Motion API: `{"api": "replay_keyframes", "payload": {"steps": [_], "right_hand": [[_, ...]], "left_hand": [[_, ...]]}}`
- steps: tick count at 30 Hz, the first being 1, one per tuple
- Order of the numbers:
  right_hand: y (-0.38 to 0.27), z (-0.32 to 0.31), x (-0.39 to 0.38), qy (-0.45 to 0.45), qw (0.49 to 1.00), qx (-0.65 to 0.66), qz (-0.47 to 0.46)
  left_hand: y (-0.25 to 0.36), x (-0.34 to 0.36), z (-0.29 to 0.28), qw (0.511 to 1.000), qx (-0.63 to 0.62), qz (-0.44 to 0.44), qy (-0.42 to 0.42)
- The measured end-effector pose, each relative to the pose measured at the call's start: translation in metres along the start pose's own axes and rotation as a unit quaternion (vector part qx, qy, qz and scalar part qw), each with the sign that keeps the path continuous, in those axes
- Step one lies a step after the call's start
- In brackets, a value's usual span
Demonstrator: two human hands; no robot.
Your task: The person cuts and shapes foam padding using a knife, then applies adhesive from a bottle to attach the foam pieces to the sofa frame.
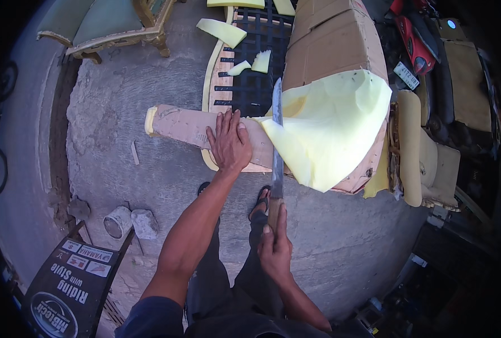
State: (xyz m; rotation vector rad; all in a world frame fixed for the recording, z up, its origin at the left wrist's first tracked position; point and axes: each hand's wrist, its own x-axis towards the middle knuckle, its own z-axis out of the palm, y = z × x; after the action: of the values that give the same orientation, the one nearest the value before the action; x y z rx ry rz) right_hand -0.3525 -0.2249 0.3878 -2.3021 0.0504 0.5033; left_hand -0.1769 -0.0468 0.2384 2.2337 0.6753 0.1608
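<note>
My left hand (pixel 229 141) lies flat, fingers stretched out, on a cardboard-covered arm (pixel 188 125) of a seat frame. A long knife (pixel 277 152) points away from me, its wooden handle gripped by my right hand (pixel 275 248). The blade passes along the left edge of a pale yellow foam sheet (pixel 338 129). That sheet drapes over the corner where the arm meets the cardboard-covered back (pixel 332 39). Whether the blade is cutting into the foam cannot be told.
Foam offcuts (pixel 222 32) lie on the frame's black webbing (pixel 253 90). At the upper left stands a green upholstered chair (pixel 104 25). A dark sign board (pixel 70 287) and stone-like blocks (pixel 144 224) are at lower left. Padded pieces (pixel 409 149) and a red motorcycle (pixel 415 45) stand right.
</note>
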Motion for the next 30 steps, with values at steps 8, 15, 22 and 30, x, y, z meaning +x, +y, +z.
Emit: {"api": "replay_keyframes", "payload": {"steps": [8,15,22,30], "right_hand": [[-0.010,0.001,-0.031,-0.029,0.999,-0.001,0.046],[-0.043,0.031,0.111,0.003,0.991,0.108,0.077],[-0.046,-0.038,-0.012,0.052,0.993,0.053,-0.090],[-0.004,-0.113,0.022,0.145,0.929,0.338,0.047]], "left_hand": [[-0.013,0.002,0.004,0.998,-0.056,-0.001,0.018],[-0.030,0.005,-0.011,0.956,-0.289,-0.037,-0.012],[-0.009,0.007,-0.039,0.906,-0.406,-0.096,-0.073],[0.076,-0.024,-0.025,0.928,-0.340,0.039,-0.145]]}}
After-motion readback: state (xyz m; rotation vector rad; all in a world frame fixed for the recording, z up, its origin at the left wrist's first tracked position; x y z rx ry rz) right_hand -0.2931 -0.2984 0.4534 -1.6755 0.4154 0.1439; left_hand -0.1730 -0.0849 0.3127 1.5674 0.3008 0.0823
